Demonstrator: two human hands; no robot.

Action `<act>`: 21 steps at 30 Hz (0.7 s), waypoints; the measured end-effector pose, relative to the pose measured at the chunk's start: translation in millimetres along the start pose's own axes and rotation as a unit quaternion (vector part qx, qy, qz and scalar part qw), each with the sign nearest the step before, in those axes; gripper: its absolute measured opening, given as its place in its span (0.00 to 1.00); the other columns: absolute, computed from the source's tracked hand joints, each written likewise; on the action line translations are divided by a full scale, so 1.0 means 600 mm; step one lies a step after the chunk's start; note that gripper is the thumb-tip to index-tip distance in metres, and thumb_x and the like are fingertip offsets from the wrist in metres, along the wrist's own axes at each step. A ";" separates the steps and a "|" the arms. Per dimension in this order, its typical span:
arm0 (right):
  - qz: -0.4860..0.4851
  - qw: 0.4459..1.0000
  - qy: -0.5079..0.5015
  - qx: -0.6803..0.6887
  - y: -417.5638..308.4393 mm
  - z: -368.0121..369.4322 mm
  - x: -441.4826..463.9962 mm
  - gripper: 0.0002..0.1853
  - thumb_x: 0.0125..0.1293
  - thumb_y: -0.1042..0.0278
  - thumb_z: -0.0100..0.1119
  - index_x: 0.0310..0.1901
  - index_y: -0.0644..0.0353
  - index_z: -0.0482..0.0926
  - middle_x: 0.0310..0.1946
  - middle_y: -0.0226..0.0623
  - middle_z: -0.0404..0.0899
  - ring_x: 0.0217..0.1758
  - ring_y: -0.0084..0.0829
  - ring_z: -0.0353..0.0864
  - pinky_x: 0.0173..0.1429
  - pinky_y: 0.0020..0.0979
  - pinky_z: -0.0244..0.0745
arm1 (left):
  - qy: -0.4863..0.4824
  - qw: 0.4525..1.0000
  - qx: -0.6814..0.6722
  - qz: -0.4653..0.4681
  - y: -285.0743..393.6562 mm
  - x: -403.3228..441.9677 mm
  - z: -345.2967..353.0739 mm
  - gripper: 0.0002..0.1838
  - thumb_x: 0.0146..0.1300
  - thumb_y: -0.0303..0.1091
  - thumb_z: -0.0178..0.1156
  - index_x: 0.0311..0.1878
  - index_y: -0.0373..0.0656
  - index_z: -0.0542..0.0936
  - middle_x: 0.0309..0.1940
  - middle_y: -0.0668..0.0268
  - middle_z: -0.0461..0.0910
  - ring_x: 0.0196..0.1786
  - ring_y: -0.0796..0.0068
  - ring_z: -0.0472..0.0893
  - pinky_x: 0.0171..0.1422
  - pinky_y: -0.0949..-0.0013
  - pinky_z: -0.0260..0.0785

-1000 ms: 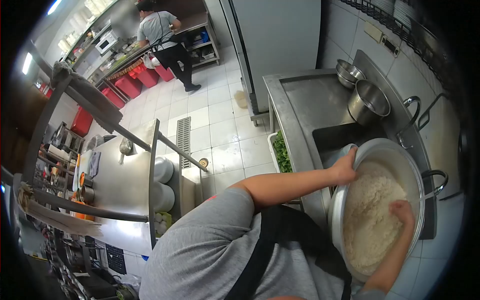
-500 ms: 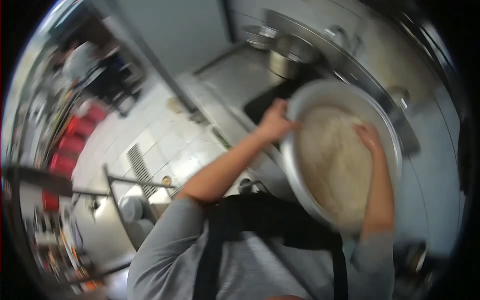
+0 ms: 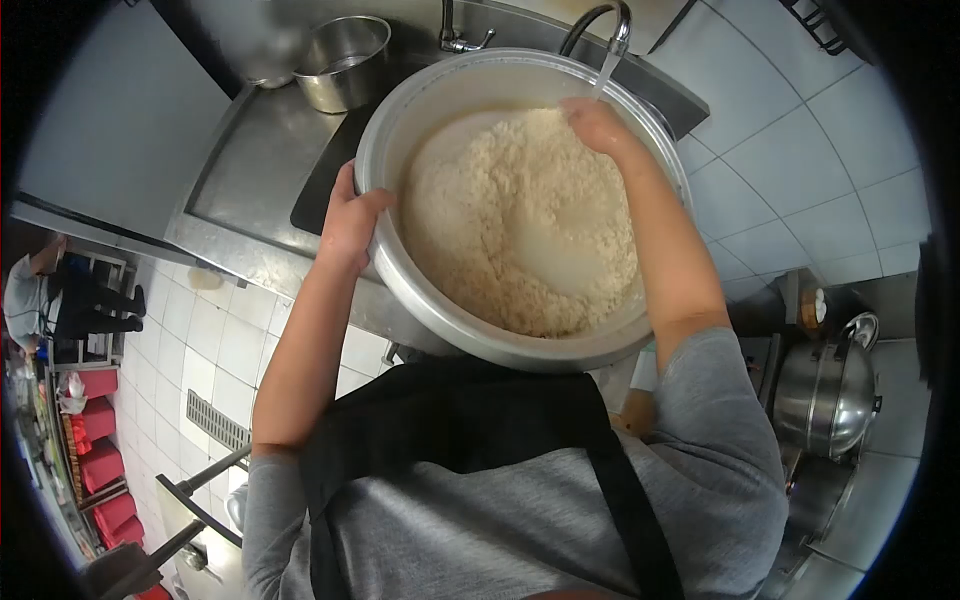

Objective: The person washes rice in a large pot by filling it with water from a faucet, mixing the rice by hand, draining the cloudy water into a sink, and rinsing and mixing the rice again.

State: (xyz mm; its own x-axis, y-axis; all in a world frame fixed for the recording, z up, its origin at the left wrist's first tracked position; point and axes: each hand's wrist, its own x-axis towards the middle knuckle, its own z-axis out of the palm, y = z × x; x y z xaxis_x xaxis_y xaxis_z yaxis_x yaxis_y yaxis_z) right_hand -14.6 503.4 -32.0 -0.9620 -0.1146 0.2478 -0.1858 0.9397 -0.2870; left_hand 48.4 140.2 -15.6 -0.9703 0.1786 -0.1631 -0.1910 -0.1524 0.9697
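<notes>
A large, wide metal pot (image 3: 465,338) stands at the sink, holding pale, wet grains that look like rice (image 3: 500,250) in cloudy water. My left hand (image 3: 352,222) grips the pot's left rim, thumb over the edge and fingers outside. Inside the pot, at the far right, my right hand (image 3: 597,125) touches the top of the grain heap. Its fingers are curled, and what they hold, if anything, is hidden. Just above that hand, water runs from a curved faucet (image 3: 620,35) into the pot.
A smaller steel pot (image 3: 345,85) sits on the steel counter (image 3: 250,180) at left. A second tap (image 3: 462,40) is behind the big pot. Lidded steel cookware (image 3: 825,395) stands at right. Far left, another person (image 3: 60,300) is near red bins (image 3: 100,455).
The view has turned, so the pot now appears more central and upright. My left hand stays on its rim. My right hand has moved to the far edge of the grains, under the stream.
</notes>
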 end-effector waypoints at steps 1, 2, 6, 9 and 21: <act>-0.033 0.999 -0.005 0.012 -0.004 0.004 -0.002 0.17 0.66 0.61 0.40 0.46 0.61 0.76 0.46 0.48 0.77 0.48 0.49 0.76 0.53 0.41 0.70 | -0.004 1.000 -0.002 0.001 -0.001 0.001 -0.002 0.34 0.45 0.23 0.55 0.61 0.35 0.61 0.46 0.53 0.72 0.46 0.62 0.75 0.49 0.64 0.70; 0.038 0.999 -0.030 -0.015 -0.005 0.001 0.001 0.17 0.66 0.61 0.40 0.48 0.60 0.75 0.48 0.48 0.76 0.50 0.48 0.75 0.55 0.41 0.69 | -0.010 1.000 -0.003 0.001 -0.002 0.002 -0.004 0.34 0.45 0.23 0.54 0.61 0.35 0.61 0.46 0.53 0.72 0.46 0.62 0.75 0.49 0.64 0.70; 0.118 0.992 -0.040 -0.020 0.007 -0.014 0.022 0.18 0.65 0.63 0.42 0.53 0.58 0.74 0.51 0.53 0.73 0.54 0.49 0.73 0.59 0.40 0.67 | -0.013 1.000 -0.006 0.009 -0.002 0.000 -0.004 0.34 0.45 0.23 0.54 0.61 0.35 0.61 0.46 0.53 0.72 0.46 0.61 0.75 0.49 0.65 0.70; 0.009 0.999 0.008 0.035 0.021 0.006 0.021 0.18 0.64 0.64 0.45 0.53 0.61 0.73 0.47 0.56 0.75 0.50 0.49 0.75 0.54 0.39 0.71 | 0.000 1.000 0.005 -0.010 0.009 -0.007 0.004 0.34 0.45 0.23 0.54 0.61 0.36 0.61 0.46 0.53 0.72 0.46 0.62 0.75 0.49 0.65 0.70; 0.187 0.639 -0.228 0.710 0.018 -0.126 -0.005 0.12 0.64 0.65 0.47 0.26 0.62 0.71 0.22 0.34 0.70 0.23 0.24 0.67 0.24 0.25 0.63 | -0.006 1.000 -0.008 0.019 -0.015 0.005 -0.008 0.33 0.45 0.25 0.54 0.60 0.36 0.62 0.44 0.55 0.72 0.44 0.64 0.74 0.48 0.67 0.69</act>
State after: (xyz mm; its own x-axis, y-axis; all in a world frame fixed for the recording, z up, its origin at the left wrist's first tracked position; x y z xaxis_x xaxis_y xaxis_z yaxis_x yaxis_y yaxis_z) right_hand 1.4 538.2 34.1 -0.8902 -0.3539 -0.2867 0.3919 -0.2745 -0.8781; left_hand 46.6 137.4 -25.8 -0.9751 0.1832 -0.1249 -0.1574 -0.1754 0.9718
